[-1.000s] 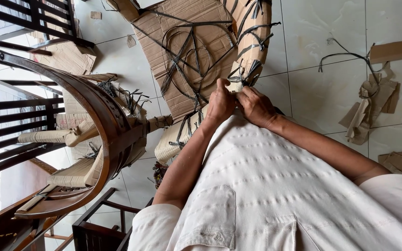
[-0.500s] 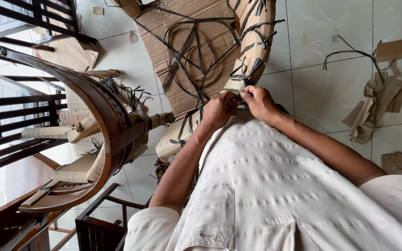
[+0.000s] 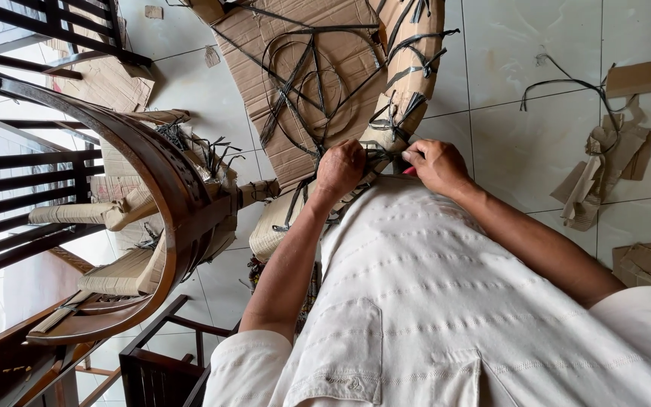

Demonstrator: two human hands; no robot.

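Head view, upside down relative to the person: body at the bottom edge, floor (image 3: 536,151) tiles at the top. Both hands meet at the near end of a paper-wrapped furniture piece (image 3: 408,83) bound with dark straps (image 3: 416,71). Its long axis runs away from the person, toward the top edge of the frame, curving slightly.

Left hand (image 3: 339,169): fingers curled together into a closed grip on a bunch of straps at the wrapped end. Right hand (image 3: 437,164): fingers pinched together on the same end, just beside the left; a small red thing shows under the palm, kind not discernible. Exactly what the right pinch holds, strap or paper, I cannot tell.

Both hands lie equally near the end; the piece extends straight ahead of the fingertips, between them.

Around it: loose strap loops on flattened cardboard (image 3: 295,90) left of the piece, torn cardboard scraps (image 3: 604,173) right, a dark wooden chair frame (image 3: 167,188) at the left edge.
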